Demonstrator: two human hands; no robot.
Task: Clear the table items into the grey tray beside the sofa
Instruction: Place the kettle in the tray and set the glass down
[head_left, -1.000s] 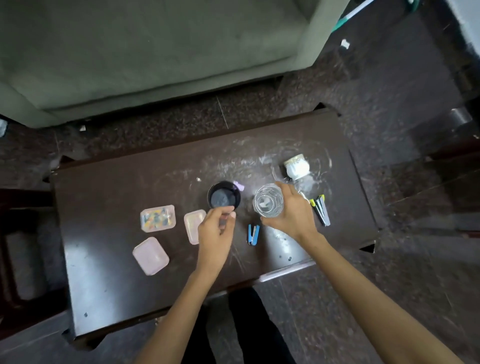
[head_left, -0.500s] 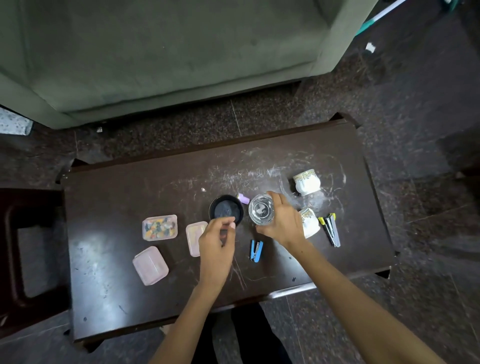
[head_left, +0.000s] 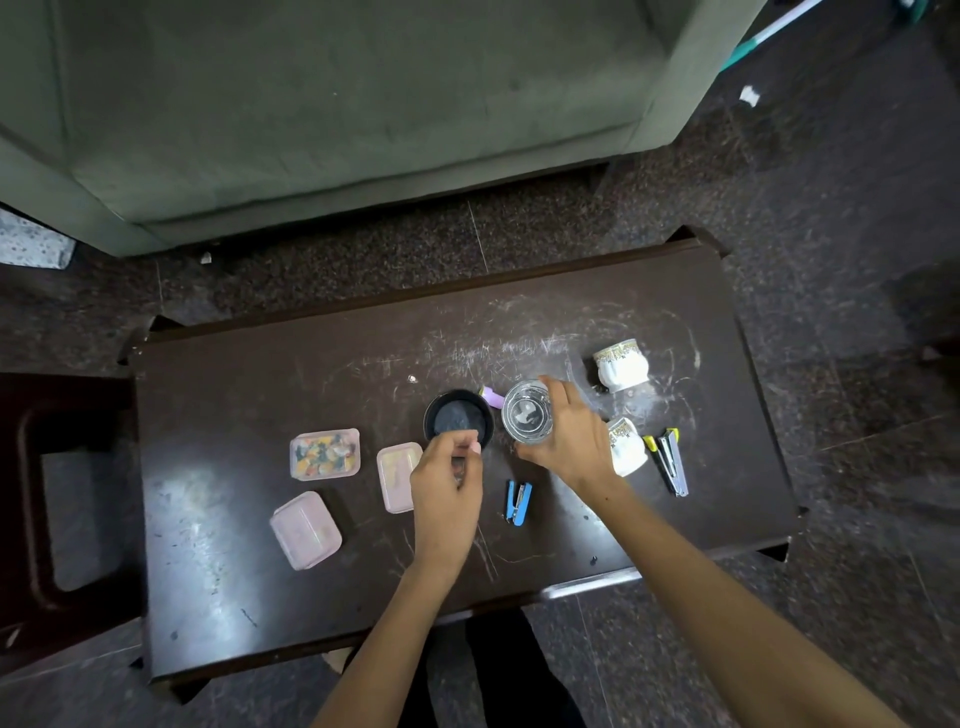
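Observation:
On the dark table (head_left: 234, 519) my left hand (head_left: 449, 488) pinches the near rim of a black round cup (head_left: 457, 415). Just to its right, my right hand (head_left: 571, 441) wraps around a clear glass (head_left: 525, 418) from the right side. A small purple piece (head_left: 491, 396) lies between the two vessels. Two white patterned cups (head_left: 621, 365) (head_left: 628, 449) lie to the right, the nearer one partly behind my right hand. A blue stapler (head_left: 518, 501) and a yellow-grey stapler (head_left: 671, 461) lie near the front. Three pink lidded boxes (head_left: 324, 453) (head_left: 397, 475) (head_left: 305, 530) sit left of my hands.
A green sofa (head_left: 337, 104) stands beyond the table across a strip of dark speckled floor. A grey patterned corner (head_left: 31, 244) shows at the sofa's left edge. A dark wooden stool (head_left: 47, 493) abuts the table's left side.
The view has shifted so the table sits lower and further right. My right hand has slid left off the nearer white cup and closed round the glass. My left hand stays at the black cup's rim.

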